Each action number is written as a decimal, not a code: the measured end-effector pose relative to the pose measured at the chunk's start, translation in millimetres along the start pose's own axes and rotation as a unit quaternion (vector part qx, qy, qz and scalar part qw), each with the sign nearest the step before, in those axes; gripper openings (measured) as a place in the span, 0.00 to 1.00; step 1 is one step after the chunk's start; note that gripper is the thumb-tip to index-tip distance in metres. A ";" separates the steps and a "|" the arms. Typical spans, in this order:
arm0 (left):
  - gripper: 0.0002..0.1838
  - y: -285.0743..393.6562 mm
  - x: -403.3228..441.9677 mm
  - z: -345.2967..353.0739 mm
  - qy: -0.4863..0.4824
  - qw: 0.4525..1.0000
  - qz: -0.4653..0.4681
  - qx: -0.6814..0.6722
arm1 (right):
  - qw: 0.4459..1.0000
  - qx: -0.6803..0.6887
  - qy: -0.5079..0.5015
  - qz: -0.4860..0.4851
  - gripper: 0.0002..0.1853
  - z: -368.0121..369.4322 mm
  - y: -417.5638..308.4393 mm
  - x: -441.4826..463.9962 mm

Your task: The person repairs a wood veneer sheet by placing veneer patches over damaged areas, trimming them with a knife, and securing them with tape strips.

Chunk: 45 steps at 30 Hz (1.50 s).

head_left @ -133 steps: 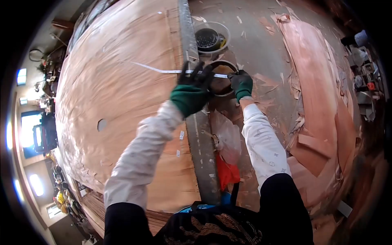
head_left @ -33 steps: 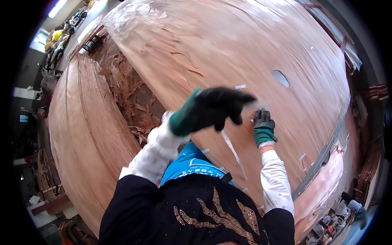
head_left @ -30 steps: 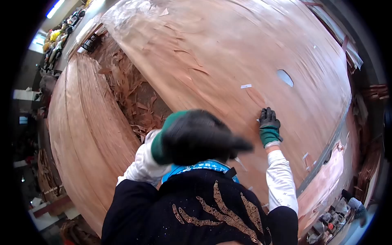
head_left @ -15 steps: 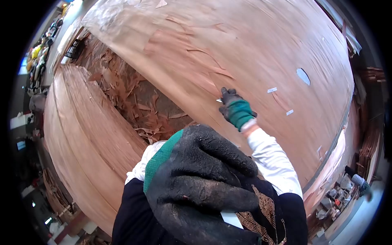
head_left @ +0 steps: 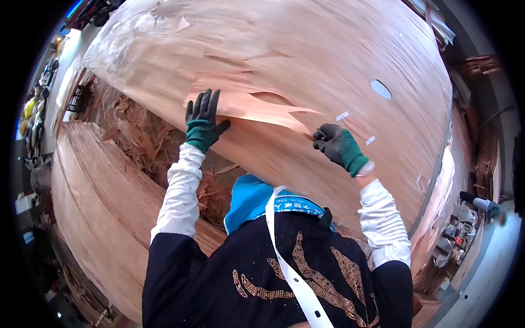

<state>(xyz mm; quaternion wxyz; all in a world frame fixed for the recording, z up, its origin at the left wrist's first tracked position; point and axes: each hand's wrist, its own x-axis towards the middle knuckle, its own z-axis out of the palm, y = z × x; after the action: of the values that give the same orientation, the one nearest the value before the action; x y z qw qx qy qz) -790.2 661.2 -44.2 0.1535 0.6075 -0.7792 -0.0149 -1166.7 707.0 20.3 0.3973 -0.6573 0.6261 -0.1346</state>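
Note:
A loose piece of thin wood veneer (head_left: pixel 257 112), torn along its edges, lies over a large veneer sheet (head_left: pixel 306 60), its lower edge lifted. My left hand (head_left: pixel 202 120), in a black and green glove, rests on its left part with fingers extended. At its narrow right end, my right hand (head_left: pixel 339 146), gloved alike, has its fingers closed on the tip. Two short bits of white tape (head_left: pixel 342 116) lie on the sheet beyond my right hand. An oval hole (head_left: pixel 381 89) shows farther off.
A second veneer stack (head_left: pixel 104 202) stands to the left, with torn veneer scraps (head_left: pixel 134 128) in the gap between. A perforated white strip (head_left: pixel 295 268) hangs down my front over a blue cloth (head_left: pixel 251 202). Another person's arm (head_left: pixel 484 205) shows at far right.
My left hand has gone from close before the camera to the veneer. My right hand has shifted slightly right and down, closing on the loose piece's end. That piece's lower edge has risen.

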 end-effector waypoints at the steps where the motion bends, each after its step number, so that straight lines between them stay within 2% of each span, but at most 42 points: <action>1: 0.44 1.7 4.6 13.0 -0.006 1.000 0.004 0.001 | 1.000 -0.001 0.002 -0.011 0.11 -12.6 3.6 -9.9; 3: 0.34 3.3 15.8 35.4 0.020 0.998 0.058 -0.002 | 0.999 -0.003 0.010 -0.030 0.10 -39.3 16.2 -31.7; 5: 0.28 18.9 33.2 44.5 0.017 0.994 0.101 -0.036 | 0.999 0.005 0.032 0.004 0.09 -66.7 32.2 -49.1; 6: 0.21 41.7 47.1 31.4 0.041 0.991 0.118 -0.057 | 0.999 0.007 0.044 0.023 0.09 -80.8 42.5 -55.4; 9: 0.21 92.1 100.1 20.7 0.028 0.981 0.176 -0.076 | 0.990 0.040 0.092 0.101 0.07 -130.6 70.3 -69.6; 11: 0.19 129.6 142.9 14.5 0.058 0.973 0.207 -0.088 | 0.986 0.039 0.156 0.037 0.06 -165.2 103.4 -75.0; 14: 0.15 193.8 203.2 -15.0 0.078 0.960 0.250 -0.095 | 0.969 0.067 0.236 0.022 0.04 -222.0 121.5 -91.1; 15: 0.12 215.8 216.9 -28.6 0.097 0.954 0.265 -0.104 | 0.967 0.028 0.254 -0.010 0.04 -240.7 135.0 -97.0; 17: 0.13 248.0 235.0 -45.4 0.105 0.948 0.289 -0.075 | 0.959 0.040 0.280 0.009 0.05 -265.1 120.0 -129.9; 19: 0.12 272.2 237.8 -61.2 0.054 0.945 0.316 -0.061 | 0.962 0.044 0.265 0.049 0.06 -280.4 120.8 -163.0; 21: 0.11 285.1 228.4 -68.8 -0.090 0.924 0.363 -0.079 | 0.967 0.049 0.239 0.076 0.07 -285.6 132.0 -192.4; 22: 0.12 290.6 224.9 -76.4 -0.151 0.877 0.443 -0.108 | 0.971 0.051 0.219 0.084 0.07 -285.6 138.7 -206.1; 23: 0.14 298.9 221.6 -79.3 -0.226 0.876 0.418 -0.076 | 0.974 0.053 0.199 0.092 0.07 -287.3 145.2 -218.9; 25: 0.15 327.6 202.1 -111.3 -0.392 0.872 0.233 -0.178 | 0.977 0.129 0.127 0.114 0.07 -297.4 152.2 -240.9; 26: 0.17 332.1 209.3 -111.1 -0.453 0.835 0.236 -0.203 | 0.977 0.145 0.102 0.115 0.06 -305.7 156.6 -245.6; 29: 0.17 361.0 223.3 -108.2 -0.498 0.839 0.176 -0.133 | 0.980 0.133 0.072 0.128 0.07 -320.9 179.2 -239.1; 30: 0.18 357.3 234.5 -84.7 -0.500 0.835 0.171 -0.154 | 0.979 0.123 0.087 0.136 0.09 -320.2 191.7 -227.2; 31: 0.18 356.6 251.0 -55.8 -0.511 0.831 0.185 -0.119 | 0.978 0.113 0.104 0.144 0.10 -315.8 208.0 -212.5; 32: 0.18 359.6 260.8 -34.4 -0.558 0.802 0.173 -0.122 | 0.981 0.033 0.121 0.145 0.12 -313.1 221.1 -197.9; 33: 0.19 363.1 270.5 -12.9 -0.601 0.773 0.161 -0.125 | 0.976 0.027 0.163 0.141 0.12 -305.9 236.0 -180.8; 35: 0.20 349.2 284.5 50.5 -0.521 0.806 0.275 -0.065 | 0.961 0.013 0.241 0.134 0.13 -289.4 255.9 -145.1; 36: 0.21 352.1 282.0 59.6 -0.492 0.823 0.282 -0.033 | 0.961 0.056 0.234 0.138 0.14 -279.4 248.1 -133.8; 37: 0.21 349.0 282.8 75.8 -0.504 0.818 0.274 -0.051 | 0.959 0.100 0.226 0.141 0.15 -269.8 241.9 -120.8; 38: 0.20 345.9 282.9 90.6 -0.512 0.814 0.265 -0.068 | 0.969 0.020 0.237 0.066 0.17 -257.4 255.9 -103.9; 39: 0.20 341.7 286.6 102.6 -0.518 0.813 0.255 -0.084 | 0.968 0.015 0.247 0.041 0.17 -242.2 268.7 -83.6; 40: 0.20 344.7 289.4 109.4 -0.566 0.794 0.207 -0.085 | 0.967 0.009 0.256 0.015 0.18 -227.1 281.2 -63.3; 41: 0.20 347.1 291.7 110.5 -0.556 0.800 0.213 -0.073 | 0.963 0.007 0.268 -0.013 0.18 -216.9 286.0 -46.1; 45: 0.20 346.2 306.3 110.0 -0.511 0.825 0.241 -0.016 | 0.969 -0.045 0.238 0.042 0.15 -210.6 274.2 -3.4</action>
<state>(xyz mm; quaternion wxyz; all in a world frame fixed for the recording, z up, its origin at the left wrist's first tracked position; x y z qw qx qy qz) -1210.4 442.4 -8.7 -0.2584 0.3033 -0.8673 -0.2984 -1505.7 663.0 -31.5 0.2126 -0.5965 0.7352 -0.2420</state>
